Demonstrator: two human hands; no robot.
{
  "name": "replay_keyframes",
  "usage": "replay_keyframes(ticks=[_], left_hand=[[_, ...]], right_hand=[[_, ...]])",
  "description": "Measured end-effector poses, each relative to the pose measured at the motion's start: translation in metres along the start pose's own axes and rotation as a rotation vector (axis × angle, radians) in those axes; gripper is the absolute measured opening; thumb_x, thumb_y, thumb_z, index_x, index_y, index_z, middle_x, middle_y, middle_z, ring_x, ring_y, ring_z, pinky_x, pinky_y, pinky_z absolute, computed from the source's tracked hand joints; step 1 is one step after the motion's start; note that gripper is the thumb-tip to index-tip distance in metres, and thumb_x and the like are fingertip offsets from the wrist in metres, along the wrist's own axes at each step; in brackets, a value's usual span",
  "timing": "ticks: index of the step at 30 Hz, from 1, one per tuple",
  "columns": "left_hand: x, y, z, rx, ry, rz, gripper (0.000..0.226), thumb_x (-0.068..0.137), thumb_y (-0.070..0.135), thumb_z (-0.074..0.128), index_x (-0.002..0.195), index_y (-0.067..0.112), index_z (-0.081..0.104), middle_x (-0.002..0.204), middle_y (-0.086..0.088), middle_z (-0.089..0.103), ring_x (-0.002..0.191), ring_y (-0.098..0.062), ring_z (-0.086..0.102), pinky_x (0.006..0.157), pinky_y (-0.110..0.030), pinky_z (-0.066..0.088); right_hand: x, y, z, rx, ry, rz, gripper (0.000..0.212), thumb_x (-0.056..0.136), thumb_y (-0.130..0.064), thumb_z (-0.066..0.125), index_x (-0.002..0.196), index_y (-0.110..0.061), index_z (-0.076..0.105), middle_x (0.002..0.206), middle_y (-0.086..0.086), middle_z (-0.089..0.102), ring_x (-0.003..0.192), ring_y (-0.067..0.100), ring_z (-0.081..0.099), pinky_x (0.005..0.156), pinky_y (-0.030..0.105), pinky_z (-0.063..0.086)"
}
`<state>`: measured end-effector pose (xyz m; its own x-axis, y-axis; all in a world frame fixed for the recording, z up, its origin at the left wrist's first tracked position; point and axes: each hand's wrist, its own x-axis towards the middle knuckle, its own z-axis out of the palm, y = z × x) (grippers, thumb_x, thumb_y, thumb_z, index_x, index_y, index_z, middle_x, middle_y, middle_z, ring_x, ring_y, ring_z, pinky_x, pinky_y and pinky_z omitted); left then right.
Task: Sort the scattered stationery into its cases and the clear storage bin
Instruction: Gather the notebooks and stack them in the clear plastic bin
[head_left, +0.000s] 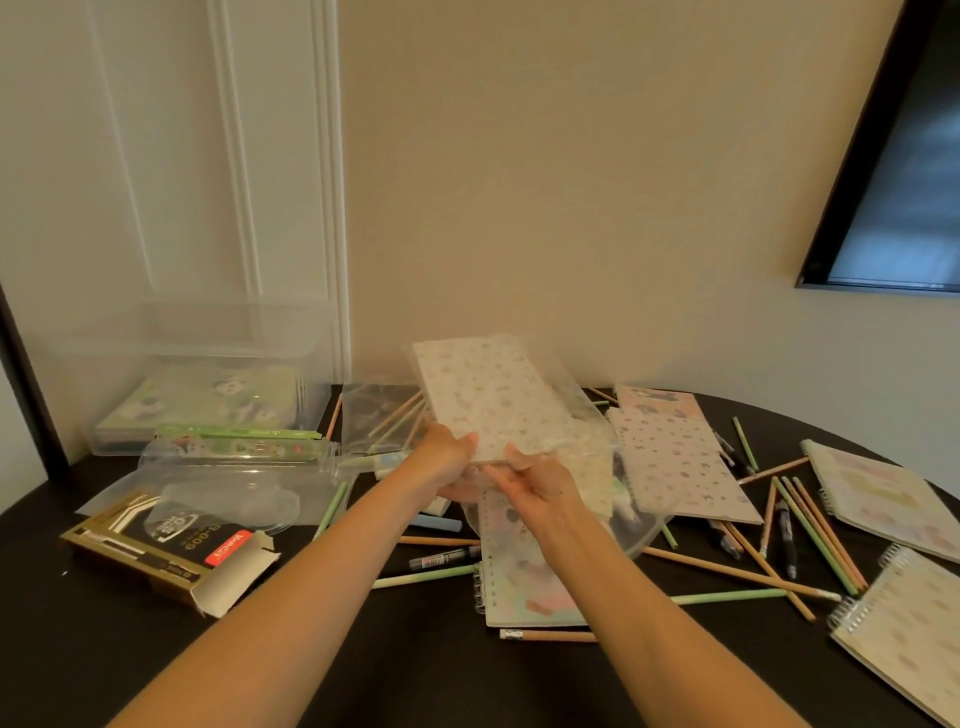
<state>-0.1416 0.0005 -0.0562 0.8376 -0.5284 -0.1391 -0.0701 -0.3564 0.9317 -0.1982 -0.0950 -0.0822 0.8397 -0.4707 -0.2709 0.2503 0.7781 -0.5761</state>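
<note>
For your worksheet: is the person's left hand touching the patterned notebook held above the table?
Touching. The head view shows the left hand gripping the patterned notebook at its near edge.

left hand (445, 457) gripping, thumb lying on top, fingers (457, 491) curling beneath | right hand (535, 488) pinching alongside, palm facing left | both forearms reaching forward, converging

Bare tabletop (415, 675) near edge; pencils (810, 525), notebooks (675, 462) crowd right; clear bin (208, 364) far left.
</note>
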Motion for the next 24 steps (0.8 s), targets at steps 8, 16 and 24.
replay_keyframes(ticks=[8, 16, 24], left_hand=[[-0.004, 0.003, -0.011, -0.192, 0.006, 0.04, 0.032, 0.087, -0.002, 0.058, 0.118, 0.003, 0.05, 0.1, -0.015, 0.066, 0.075, -0.023, 0.067, 0.064, -0.034, 0.059], [0.015, -0.001, -0.022, -0.539, 0.179, -0.033, 0.043, 0.093, -0.005, 0.045, 0.133, 0.006, 0.034, 0.098, -0.016, 0.06, 0.055, -0.016, 0.067, 0.055, -0.031, 0.059], [0.012, 0.0, -0.015, -0.649, 0.183, -0.02, 0.038, 0.094, -0.005, 0.044, 0.13, 0.004, 0.037, 0.086, -0.011, 0.058, 0.051, -0.015, 0.065, 0.046, -0.025, 0.055]], right_hand=[[-0.004, -0.012, -0.006, -0.138, -0.042, 0.054, 0.041, 0.09, 0.011, 0.046, 0.13, 0.006, 0.044, 0.113, 0.022, 0.057, 0.103, 0.029, 0.058, 0.063, 0.032, 0.057], [-0.031, -0.071, -0.034, -0.458, 0.083, -0.233, 0.014, 0.089, 0.001, 0.05, 0.099, 0.0, 0.06, 0.091, 0.016, 0.067, 0.082, 0.023, 0.067, 0.07, 0.027, 0.057], [-0.001, -0.081, -0.09, -1.294, 0.568, -0.2, 0.028, 0.091, -0.027, 0.054, 0.083, 0.0, 0.06, 0.063, 0.01, 0.058, 0.052, 0.017, 0.052, 0.051, 0.026, 0.043]])
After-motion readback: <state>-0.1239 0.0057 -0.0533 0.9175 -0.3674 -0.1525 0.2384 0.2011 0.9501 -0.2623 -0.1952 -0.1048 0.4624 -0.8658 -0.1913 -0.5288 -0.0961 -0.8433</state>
